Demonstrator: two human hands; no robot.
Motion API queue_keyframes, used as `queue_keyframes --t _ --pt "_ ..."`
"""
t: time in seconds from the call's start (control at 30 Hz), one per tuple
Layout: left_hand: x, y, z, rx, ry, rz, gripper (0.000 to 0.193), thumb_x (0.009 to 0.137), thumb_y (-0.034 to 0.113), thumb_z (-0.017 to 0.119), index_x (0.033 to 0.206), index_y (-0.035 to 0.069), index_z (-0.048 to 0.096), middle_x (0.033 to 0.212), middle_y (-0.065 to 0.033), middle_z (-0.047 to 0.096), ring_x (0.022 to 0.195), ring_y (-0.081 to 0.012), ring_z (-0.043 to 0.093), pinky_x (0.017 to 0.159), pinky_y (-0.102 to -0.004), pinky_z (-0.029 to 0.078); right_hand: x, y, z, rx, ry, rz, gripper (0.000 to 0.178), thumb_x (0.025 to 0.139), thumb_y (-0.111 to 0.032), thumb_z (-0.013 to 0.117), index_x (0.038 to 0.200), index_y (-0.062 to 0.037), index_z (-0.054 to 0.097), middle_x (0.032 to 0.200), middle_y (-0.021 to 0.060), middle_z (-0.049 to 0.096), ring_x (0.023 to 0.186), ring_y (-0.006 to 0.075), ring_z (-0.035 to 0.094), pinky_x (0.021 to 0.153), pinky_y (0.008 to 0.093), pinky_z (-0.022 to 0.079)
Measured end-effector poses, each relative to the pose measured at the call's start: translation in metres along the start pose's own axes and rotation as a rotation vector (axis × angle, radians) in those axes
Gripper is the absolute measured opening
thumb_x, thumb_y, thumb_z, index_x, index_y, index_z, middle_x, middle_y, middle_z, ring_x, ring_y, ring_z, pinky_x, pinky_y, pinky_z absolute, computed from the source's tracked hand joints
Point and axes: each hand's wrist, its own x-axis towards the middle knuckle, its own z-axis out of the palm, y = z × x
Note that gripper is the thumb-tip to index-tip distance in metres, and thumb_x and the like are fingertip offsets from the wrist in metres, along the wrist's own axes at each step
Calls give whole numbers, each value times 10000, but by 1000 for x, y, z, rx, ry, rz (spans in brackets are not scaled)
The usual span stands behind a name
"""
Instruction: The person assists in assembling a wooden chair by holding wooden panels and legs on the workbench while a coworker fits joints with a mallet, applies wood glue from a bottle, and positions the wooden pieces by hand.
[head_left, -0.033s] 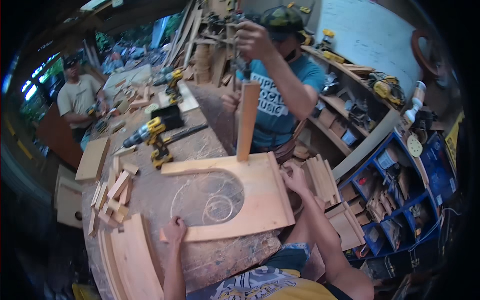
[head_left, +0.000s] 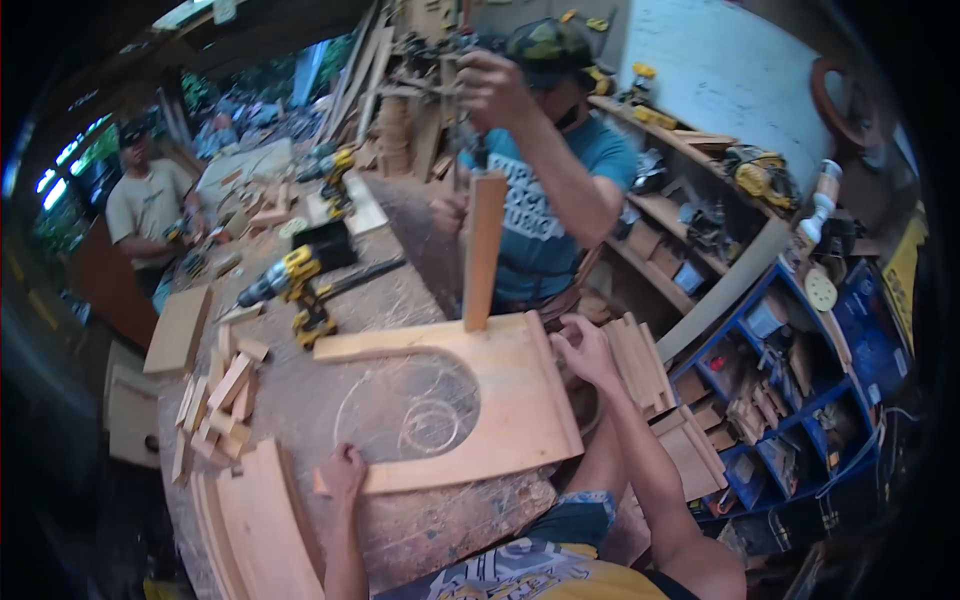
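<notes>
A pale wooden panel with a U-shaped cutout (head_left: 515,400) lies flat on the workbench, a rail along its right edge. My left hand (head_left: 343,472) is closed around the tip of its near arm. Just beside the right edge is my right hand (head_left: 588,350), fingers bent and thumb apart, with nothing seen in it. A wooden post (head_left: 484,250) stands upright on the panel's far side. Across the bench, a co-worker's raised hand (head_left: 492,90) holds a tool above the post's top; the tool is partly hidden. That person's other hand (head_left: 450,212) is beside the post.
A yellow cordless drill (head_left: 295,290) stands beyond the panel. Wood blocks (head_left: 225,400) are piled at left, near curved wooden pieces (head_left: 260,520). Blue cubbies (head_left: 760,390) and stacked boards (head_left: 635,365) are at right. Another person (head_left: 150,205) stands far left.
The whole view has shifted slightly, with the bench things a little left and lower. My right hand's thumb and fingers look further apart at the panel's edge. My left hand stays on the panel.
</notes>
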Motion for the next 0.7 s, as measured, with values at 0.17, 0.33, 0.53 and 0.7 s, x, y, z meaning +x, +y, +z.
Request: queue_keyframes --t 0.17,0.33,0.53,0.7 --pt "-10 -28 17 -96 179 82 221 827 168 585 939 60 742 806 -210 709 748 -375 695 709 -445 553 75 -201 -143 143 535 -528 777 877 -77 673 1536 26 274 1092 122 664 986 175 635 849 291 521" --pt "-7 -21 19 -73 174 41 205 816 175 590 882 65 749 733 -209 690 706 -386 689 678 -465 541 117 -325 -266 348 672 -811 800 961 -52 593 1539 87 59 971 140 715 888 146 685 719 261 546" --pt "8 -7 20 -36 77 71 207 826 211 588 886 91 745 734 -206 695 684 -371 693 667 -467 548 94 -337 -208 198 747 -1007 663 945 -38 606 1495 68 251 991 138 699 904 144 651 740 253 514" --pt "5 -26 6 -40 106 40 201 836 222 591 871 92 740 740 -188 697 678 -366 691 662 -466 555 84 -222 -76 48 579 -869 132 864 16 595 990 22 635 893 128 638 813 233 619 758 333 494"
